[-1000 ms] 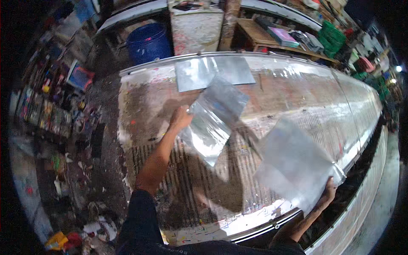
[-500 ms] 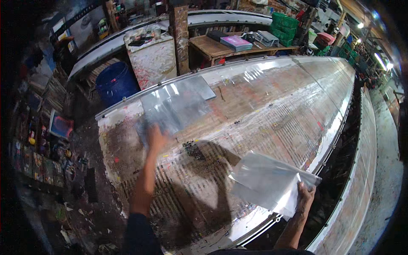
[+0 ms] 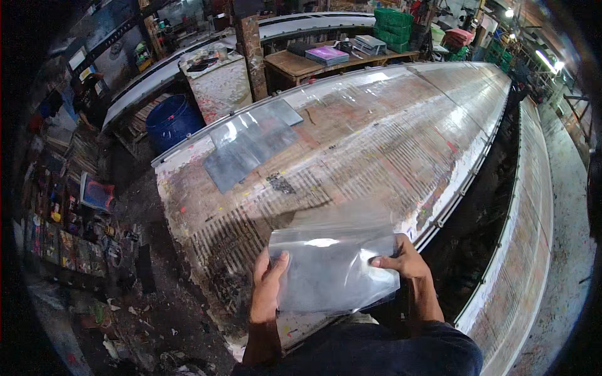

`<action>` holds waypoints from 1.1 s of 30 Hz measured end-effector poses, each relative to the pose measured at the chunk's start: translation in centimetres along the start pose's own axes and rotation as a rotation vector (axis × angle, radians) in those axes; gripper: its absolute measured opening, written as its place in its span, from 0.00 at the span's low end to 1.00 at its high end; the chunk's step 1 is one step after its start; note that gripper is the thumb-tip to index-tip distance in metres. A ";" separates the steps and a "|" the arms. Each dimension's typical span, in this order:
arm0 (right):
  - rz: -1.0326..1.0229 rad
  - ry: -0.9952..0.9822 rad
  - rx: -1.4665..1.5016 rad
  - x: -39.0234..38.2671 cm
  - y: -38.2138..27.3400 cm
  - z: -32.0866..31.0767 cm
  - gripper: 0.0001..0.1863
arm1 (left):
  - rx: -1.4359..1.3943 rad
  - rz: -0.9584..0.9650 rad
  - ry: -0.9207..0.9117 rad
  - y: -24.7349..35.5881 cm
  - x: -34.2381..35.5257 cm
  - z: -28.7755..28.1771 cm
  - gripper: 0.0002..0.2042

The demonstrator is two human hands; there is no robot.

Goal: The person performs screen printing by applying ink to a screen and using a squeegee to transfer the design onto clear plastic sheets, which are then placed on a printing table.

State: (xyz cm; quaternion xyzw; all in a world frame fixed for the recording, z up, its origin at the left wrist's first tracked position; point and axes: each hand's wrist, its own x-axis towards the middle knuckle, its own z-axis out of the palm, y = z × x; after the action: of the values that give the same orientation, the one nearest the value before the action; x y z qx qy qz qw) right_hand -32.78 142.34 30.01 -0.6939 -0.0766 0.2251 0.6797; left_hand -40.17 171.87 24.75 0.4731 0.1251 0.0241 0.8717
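A stack of clear plastic sheets is held in front of me, above the near end of the long table. My left hand pinches its left edge, thumb on top. On its right edge my right hand grips it the same way, with the fingers hidden underneath. Light glares off the plastic in places. Farther off, more clear plastic sheets lie flat and overlapping along the table's left side, apart from both hands.
The long, paint-stained table stretches away to the far right. A second long table runs along the right. Beyond the left edge stand a blue barrel, a white stained cabinet and a wooden desk. Green crates are stacked behind.
My left hand has come back from the sheets on the table and taken the left edge of the stack. My right hand has brought the stack left, in front of me.
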 end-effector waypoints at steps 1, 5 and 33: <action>-0.041 -0.019 -0.005 -1.0 0.3 0.2 0.23 | 0.189 0.094 0.045 0.0 -1.1 0.9 0.21; 0.028 0.213 0.115 -3.3 2.1 -1.3 0.25 | 0.161 0.165 0.025 -2.7 -1.7 4.2 0.19; 0.016 0.052 -1.239 9.4 36.1 -37.7 0.31 | 1.575 -0.193 -0.054 -45.7 18.6 15.9 0.23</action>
State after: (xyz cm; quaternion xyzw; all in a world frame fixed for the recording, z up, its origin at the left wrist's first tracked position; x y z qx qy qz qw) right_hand -15.92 109.65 -8.21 -0.9653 -0.1714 0.1269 0.1506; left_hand -21.82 136.61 -8.55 0.9381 0.1248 -0.1585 0.2816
